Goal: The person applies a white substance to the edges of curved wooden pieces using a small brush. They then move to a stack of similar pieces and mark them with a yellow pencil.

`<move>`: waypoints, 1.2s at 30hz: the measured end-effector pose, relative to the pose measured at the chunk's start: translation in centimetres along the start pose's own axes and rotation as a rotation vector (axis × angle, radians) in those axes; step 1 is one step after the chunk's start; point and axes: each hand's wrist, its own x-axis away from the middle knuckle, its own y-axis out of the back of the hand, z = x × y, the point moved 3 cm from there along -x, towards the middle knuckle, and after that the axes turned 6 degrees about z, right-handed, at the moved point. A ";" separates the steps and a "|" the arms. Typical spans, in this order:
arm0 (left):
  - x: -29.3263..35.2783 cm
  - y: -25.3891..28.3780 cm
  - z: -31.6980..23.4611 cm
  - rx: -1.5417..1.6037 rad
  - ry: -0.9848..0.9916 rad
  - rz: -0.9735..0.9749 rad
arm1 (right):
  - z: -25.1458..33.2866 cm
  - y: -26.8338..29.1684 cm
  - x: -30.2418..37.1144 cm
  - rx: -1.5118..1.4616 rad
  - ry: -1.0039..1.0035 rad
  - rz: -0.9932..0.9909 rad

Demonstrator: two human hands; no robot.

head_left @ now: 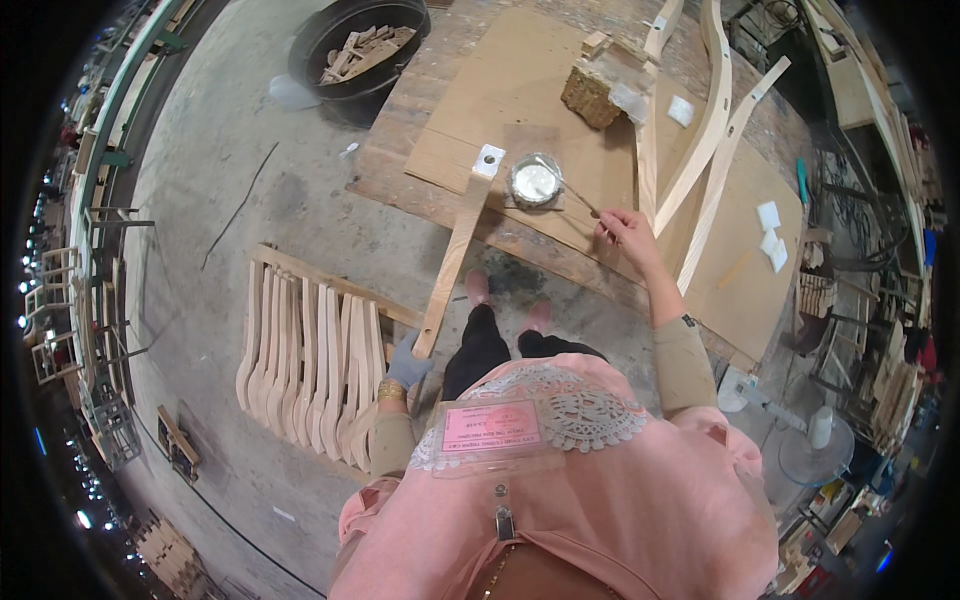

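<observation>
My left hand (408, 364), in a grey glove, is closed around the lower end of a pale wooden chair leg (458, 248). The leg slants up and away from me; its far end is coated white around a dark hole and lies over the table's near edge. My right hand (628, 238) is bare and pinches a thin stick (577, 194). The stick's far end reaches into a round jar (514, 186) of white, glue-like paste, just right of the leg's white end. Whether the stick has bristles is hidden.
Curved wooden pieces (714, 135) lie on the cardboard-covered table (480, 105), beside a block (592, 92) and white pads (768, 214). A black tub (352, 102) of wood offcuts stands on the floor. Several shaped legs (305, 350) lean in a row at left. A fan (815, 450) stands at right.
</observation>
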 end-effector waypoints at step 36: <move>0.3 0.1 -0.7 0.006 -0.006 -0.003 | 7.7 -6.5 0.4 0.778 0.696 -0.313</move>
